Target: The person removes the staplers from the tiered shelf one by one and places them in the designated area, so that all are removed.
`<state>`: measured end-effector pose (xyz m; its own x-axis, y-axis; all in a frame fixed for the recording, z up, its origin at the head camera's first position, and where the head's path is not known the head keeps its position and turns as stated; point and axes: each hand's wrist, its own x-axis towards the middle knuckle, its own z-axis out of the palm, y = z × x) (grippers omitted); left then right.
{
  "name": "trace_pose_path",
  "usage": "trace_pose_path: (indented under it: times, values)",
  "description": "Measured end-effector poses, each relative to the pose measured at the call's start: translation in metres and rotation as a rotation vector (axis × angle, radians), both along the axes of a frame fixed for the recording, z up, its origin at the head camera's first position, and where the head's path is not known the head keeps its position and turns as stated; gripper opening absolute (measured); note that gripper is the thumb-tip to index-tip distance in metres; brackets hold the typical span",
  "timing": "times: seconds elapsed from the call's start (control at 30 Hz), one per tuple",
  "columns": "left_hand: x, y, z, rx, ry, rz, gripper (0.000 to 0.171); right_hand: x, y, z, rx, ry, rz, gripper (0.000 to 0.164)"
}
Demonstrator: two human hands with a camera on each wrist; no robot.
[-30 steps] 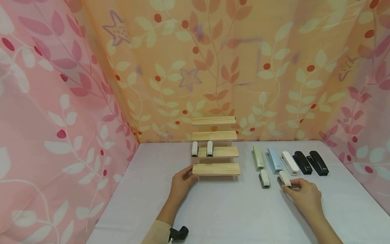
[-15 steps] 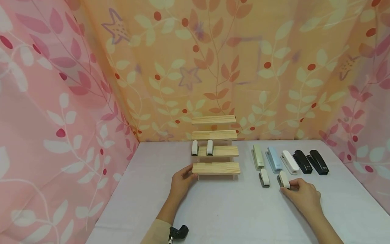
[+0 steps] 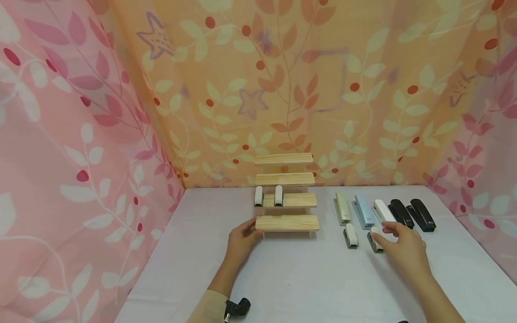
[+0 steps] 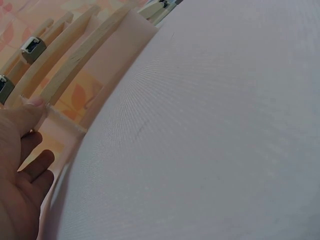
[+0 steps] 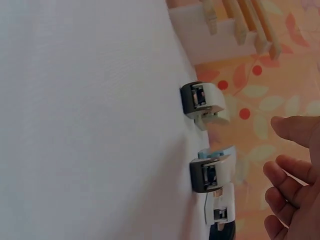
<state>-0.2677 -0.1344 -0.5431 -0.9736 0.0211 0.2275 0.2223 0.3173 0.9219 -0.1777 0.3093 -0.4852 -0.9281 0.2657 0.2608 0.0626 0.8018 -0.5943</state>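
A tiered wooden display rack [image 3: 287, 223] stands mid-table. My left hand [image 3: 240, 244] holds its lowest tier by the left end, the thumb against the plank's edge in the left wrist view. Two small white staplers [image 3: 278, 196] sit upright on the second tier from the bottom. My right hand [image 3: 405, 249] hovers over a small white stapler [image 5: 212, 175] on the table; the right wrist view shows the loosely bent fingers apart from it. Left of that one stands another small white stapler [image 3: 351, 236].
Behind the small staplers is a row of larger ones: a green stapler [image 3: 342, 208], a blue stapler [image 3: 363, 211], a white stapler [image 3: 383, 211] and two black staplers [image 3: 422, 215]. Patterned curtains [image 3: 250, 89] enclose the white tabletop [image 3: 299, 282] at the back and sides.
My right hand has let go of the small white stapler and lifted slightly off it. That stapler has been set straighter, level with its neighbour. The left hand stays at the rack.
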Motion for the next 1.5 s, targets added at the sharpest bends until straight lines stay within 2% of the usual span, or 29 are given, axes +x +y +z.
trace_pose_path:
  times: [0.13, 0.3, 0.5, 0.67, 1.0, 1.33, 1.5]
  values:
    - [-0.001, -0.001, 0.000, 0.001, -0.010, 0.013, 0.055, -0.009, -0.013, 0.019, -0.006, 0.044, 0.043, 0.060]
    - [-0.002, -0.002, 0.000, 0.008, -0.013, 0.014, 0.056, -0.020, -0.035, 0.041, -0.024, 0.044, 0.073, 0.059]
    - [-0.002, -0.002, 0.000, -0.001, -0.019, 0.018, 0.056, -0.037, -0.060, 0.053, -0.028, 0.114, 0.144, 0.053]
    - [-0.002, -0.002, 0.000, -0.003, -0.028, 0.018, 0.055, -0.051, -0.083, 0.061, -0.080, 0.128, 0.189, 0.051]
    - [0.000, 0.000, 0.000, -0.007, -0.020, 0.006, 0.057, -0.073, -0.127, 0.063, -0.120, 0.200, 0.291, 0.047]
    - [0.002, 0.000, 0.001, -0.007, -0.006, -0.002, 0.057, -0.090, -0.170, 0.055, -0.128, 0.256, 0.344, 0.043]
    - [0.002, -0.001, 0.001, 0.006, -0.005, -0.007, 0.058, -0.096, -0.186, 0.051, -0.136, 0.253, 0.350, 0.042]
